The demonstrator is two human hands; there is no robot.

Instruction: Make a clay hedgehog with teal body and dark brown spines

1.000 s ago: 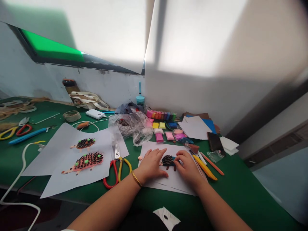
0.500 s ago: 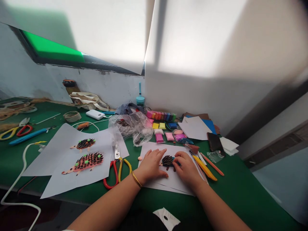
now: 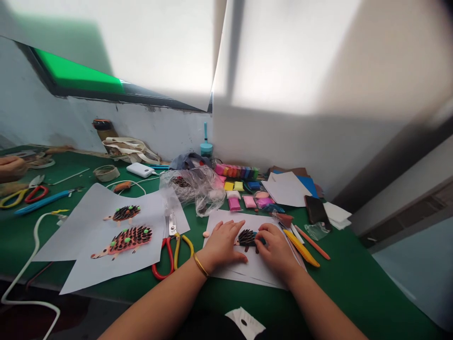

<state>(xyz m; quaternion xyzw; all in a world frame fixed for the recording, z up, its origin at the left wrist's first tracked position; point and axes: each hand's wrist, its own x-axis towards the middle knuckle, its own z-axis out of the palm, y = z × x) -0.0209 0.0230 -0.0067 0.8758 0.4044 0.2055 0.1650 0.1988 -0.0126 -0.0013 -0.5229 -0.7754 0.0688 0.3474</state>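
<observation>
A small hedgehog figure [image 3: 247, 237], dark-spined with a blue body and brown feet, lies on white paper [image 3: 244, 274] in front of me. My left hand [image 3: 223, 244] rests on the paper at its left, fingers stretched out and thumb apart, beside the figure's head. At the figure's right end, the fingertips of my right hand [image 3: 272, 243] are pinched together against the blue part. Whatever sits between those fingertips is too small or hidden to make out. Red-and-yellow-handled scissors [image 3: 172, 245] lie left of the paper.
Two finished-looking hedgehogs with green dots [image 3: 130, 238] lie on sheets at left. Clay packets [image 3: 234, 204] and a plastic bag [image 3: 191, 182] stand behind. Right of the paper are a yellow cutter [image 3: 302, 248] and a phone [image 3: 316, 211]. Another person's hand [image 3: 12, 169] shows at far left.
Another person's hand has come into view at the far left edge. My two hands stay almost where they were, with the right fingertips still at the hedgehog figure.
</observation>
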